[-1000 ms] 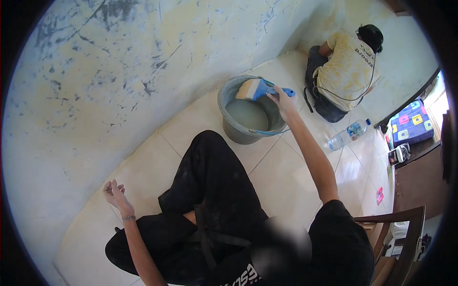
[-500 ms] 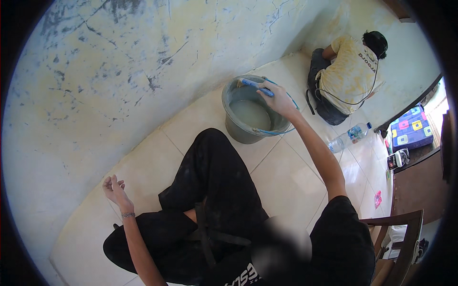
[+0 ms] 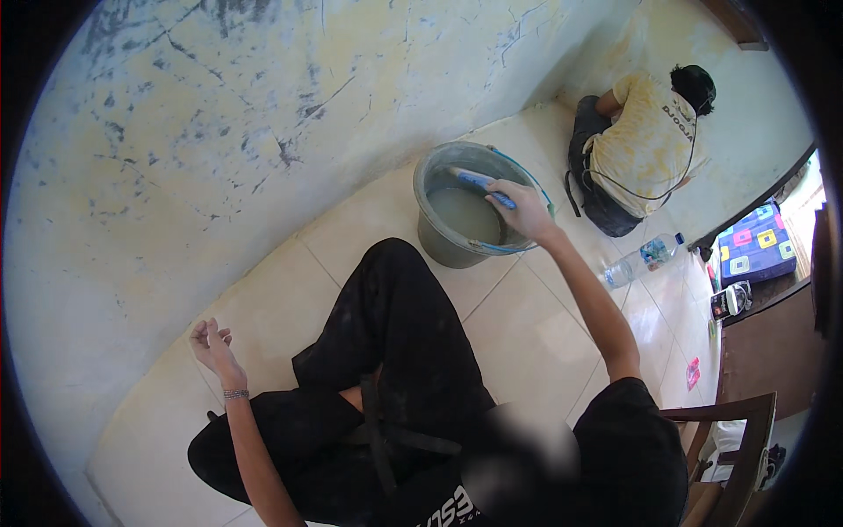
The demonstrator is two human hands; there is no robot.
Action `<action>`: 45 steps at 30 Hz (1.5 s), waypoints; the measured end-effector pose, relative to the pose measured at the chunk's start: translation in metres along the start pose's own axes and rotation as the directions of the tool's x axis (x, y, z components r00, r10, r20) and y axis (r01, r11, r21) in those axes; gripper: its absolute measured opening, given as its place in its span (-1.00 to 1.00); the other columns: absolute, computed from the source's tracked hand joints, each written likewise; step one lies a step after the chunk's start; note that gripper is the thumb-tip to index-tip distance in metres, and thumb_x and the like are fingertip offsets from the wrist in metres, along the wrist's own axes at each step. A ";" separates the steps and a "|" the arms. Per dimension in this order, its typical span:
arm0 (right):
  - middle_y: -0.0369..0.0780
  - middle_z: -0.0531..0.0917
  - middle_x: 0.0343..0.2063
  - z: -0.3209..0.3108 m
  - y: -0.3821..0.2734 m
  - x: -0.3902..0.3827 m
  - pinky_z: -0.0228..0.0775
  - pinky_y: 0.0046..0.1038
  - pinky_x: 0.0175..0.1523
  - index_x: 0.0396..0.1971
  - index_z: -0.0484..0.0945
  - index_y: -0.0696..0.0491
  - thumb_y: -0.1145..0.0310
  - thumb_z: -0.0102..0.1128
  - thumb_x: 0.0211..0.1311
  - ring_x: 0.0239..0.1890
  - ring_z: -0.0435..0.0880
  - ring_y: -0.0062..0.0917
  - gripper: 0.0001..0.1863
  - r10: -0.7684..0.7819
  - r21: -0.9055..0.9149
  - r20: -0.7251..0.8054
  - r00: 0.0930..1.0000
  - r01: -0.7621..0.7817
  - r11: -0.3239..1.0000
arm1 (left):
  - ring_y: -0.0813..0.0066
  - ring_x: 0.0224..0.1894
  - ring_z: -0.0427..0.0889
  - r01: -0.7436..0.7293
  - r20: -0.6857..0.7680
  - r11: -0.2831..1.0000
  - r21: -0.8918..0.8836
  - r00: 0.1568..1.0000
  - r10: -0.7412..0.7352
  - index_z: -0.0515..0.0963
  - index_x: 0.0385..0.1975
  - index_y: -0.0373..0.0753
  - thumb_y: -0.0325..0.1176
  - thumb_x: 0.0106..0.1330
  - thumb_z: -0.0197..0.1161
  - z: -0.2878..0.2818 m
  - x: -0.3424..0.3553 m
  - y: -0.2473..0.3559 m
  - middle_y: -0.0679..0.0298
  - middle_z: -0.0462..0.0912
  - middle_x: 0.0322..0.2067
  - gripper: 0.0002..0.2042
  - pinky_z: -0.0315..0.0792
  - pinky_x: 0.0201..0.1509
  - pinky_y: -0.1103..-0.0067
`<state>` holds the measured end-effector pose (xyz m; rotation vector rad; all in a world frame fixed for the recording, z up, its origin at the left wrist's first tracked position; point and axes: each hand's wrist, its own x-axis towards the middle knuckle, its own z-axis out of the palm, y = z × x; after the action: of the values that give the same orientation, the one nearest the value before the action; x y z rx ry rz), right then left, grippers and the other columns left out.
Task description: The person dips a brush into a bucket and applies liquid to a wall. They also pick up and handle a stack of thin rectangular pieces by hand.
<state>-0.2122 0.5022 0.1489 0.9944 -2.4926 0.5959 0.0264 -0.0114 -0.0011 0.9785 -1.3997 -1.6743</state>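
Note:
Fingers of my right hand point(image 3: 524, 211) are wrapped round the blue handle of a paintbrush point(image 3: 479, 180). The brush slants left across the opening of a grey bucket point(image 3: 452, 246), its head lower than the rim. Cloudy, pale liquid point(image 3: 465, 215) lies in the bucket; I cannot tell whether the bristles touch it. A blue bail handle point(image 3: 505, 249) hangs at the bucket's rim. My left hand point(image 3: 215, 351) is raised near the wall above my bent knee, with loosely curled fingers, apart and holding nothing.
A scraped, stained wall point(image 3: 219, 158) runs along the left and far side. Another person point(image 3: 645, 149) crouches at the far right corner. Plastic bottles point(image 3: 654, 252) lie on the tiled floor point(image 3: 536, 342); a wooden chair point(image 3: 738, 448) stands at lower right.
My right hand has come down and slightly right, bringing the paintbrush from the bucket's far rim to inside its opening. My left hand has barely moved.

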 end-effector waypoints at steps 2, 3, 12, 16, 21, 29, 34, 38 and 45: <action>-0.03 0.65 -0.35 -0.014 0.008 0.006 0.46 -0.31 -0.16 -0.24 0.54 0.12 0.45 0.27 0.14 -0.27 0.63 -0.11 -0.81 0.055 0.128 0.164 0.985 -0.077 0.989 | 0.60 -0.42 0.52 0.001 0.009 1.000 0.016 1.000 -0.001 0.38 -0.12 -0.24 -0.30 0.30 0.25 0.005 0.001 0.000 0.34 0.47 -0.27 -0.73 0.40 -0.31 0.61; -0.03 0.65 -0.35 -0.016 0.010 0.009 0.46 -0.31 -0.16 -0.24 0.54 0.12 0.45 0.27 0.14 -0.27 0.63 -0.11 -0.81 0.059 0.126 0.163 0.985 -0.080 0.989 | 0.60 -0.42 0.52 0.001 0.013 1.000 0.016 1.000 -0.002 0.38 -0.12 -0.24 -0.30 0.30 0.25 0.005 0.000 -0.001 0.34 0.47 -0.27 -0.73 0.40 -0.31 0.61; -0.03 0.67 -0.34 -0.010 0.023 0.065 0.45 -0.34 -0.14 -0.20 0.60 0.10 0.43 0.24 0.15 -0.30 0.64 -0.15 -0.80 0.127 0.106 0.140 0.982 -0.142 0.984 | 0.58 -0.38 0.54 -0.032 -0.028 0.999 0.041 0.999 0.033 0.42 -0.16 -0.17 -0.25 0.29 0.27 -0.003 0.004 -0.011 0.38 0.50 -0.28 -0.75 0.39 -0.29 0.61; 0.00 0.66 -0.30 -0.002 0.001 0.062 0.45 -0.30 -0.14 -0.16 0.59 0.13 0.44 0.24 0.15 -0.27 0.63 -0.11 -0.76 0.136 0.037 0.139 0.981 -0.143 0.989 | 0.57 -0.37 0.54 -0.021 -0.033 1.000 0.016 0.999 0.022 0.42 -0.15 -0.18 -0.25 0.29 0.28 -0.002 0.005 -0.005 0.37 0.50 -0.29 -0.75 0.39 -0.27 0.59; 0.01 0.65 -0.25 0.011 -0.005 0.040 0.47 -0.24 -0.12 -0.15 0.58 0.14 0.45 0.24 0.15 -0.22 0.62 -0.07 -0.75 -0.042 0.041 0.019 0.999 0.042 0.998 | 0.55 -0.36 0.54 -0.035 -0.016 0.999 -0.008 0.999 0.035 0.42 -0.14 -0.18 -0.24 0.29 0.29 -0.002 0.007 -0.004 0.36 0.50 -0.29 -0.73 0.39 -0.26 0.58; -0.04 0.66 -0.23 0.008 -0.018 0.030 0.49 -0.29 -0.20 -0.17 0.58 0.13 0.45 0.22 0.18 -0.28 0.64 -0.10 -0.79 0.122 -0.033 -0.067 0.990 -0.124 0.992 | 0.57 -0.38 0.54 -0.018 -0.030 1.000 -0.020 0.999 0.017 0.41 -0.13 -0.19 -0.25 0.28 0.29 -0.004 0.006 -0.001 0.36 0.49 -0.30 -0.72 0.38 -0.28 0.59; -0.08 0.67 -0.32 -0.019 -0.032 0.017 0.51 -0.35 -0.23 -0.21 0.59 0.14 0.46 0.23 0.20 -0.37 0.69 -0.26 -0.83 0.132 0.051 -0.232 0.964 -0.124 0.991 | 0.59 -0.42 0.53 -0.015 -0.038 0.999 -0.039 0.999 0.013 0.40 -0.16 -0.23 -0.30 0.30 0.25 0.000 0.004 0.004 0.35 0.47 -0.29 -0.76 0.39 -0.32 0.61; -0.11 0.65 -0.29 -0.032 -0.037 0.009 0.60 -0.31 -0.15 -0.24 0.58 0.21 0.49 0.20 0.24 -0.33 0.68 -0.32 -0.86 0.501 0.591 -0.322 0.803 -0.243 0.769 | 0.60 -0.42 0.52 -0.028 -0.007 0.997 -0.067 1.000 0.028 0.39 -0.16 -0.23 -0.33 0.32 0.23 0.007 0.000 0.004 0.33 0.47 -0.28 -0.79 0.39 -0.33 0.63; -0.07 0.54 -0.15 0.012 -0.133 0.055 0.50 -0.24 0.15 -0.15 0.48 0.27 0.50 0.08 0.29 -0.03 0.59 -0.24 -0.80 0.602 0.964 -0.032 0.798 0.183 -0.191 | 0.56 -0.50 0.53 -0.066 -0.046 0.996 -0.065 0.997 0.063 0.40 -0.16 -0.24 -0.36 0.32 0.22 -0.012 0.018 -0.003 0.31 0.48 -0.30 -0.80 0.41 -0.44 0.62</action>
<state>-0.1560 0.3783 0.1984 0.4151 -1.1301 2.8121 0.0288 -0.0325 -0.0072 0.9173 -1.3247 -1.6324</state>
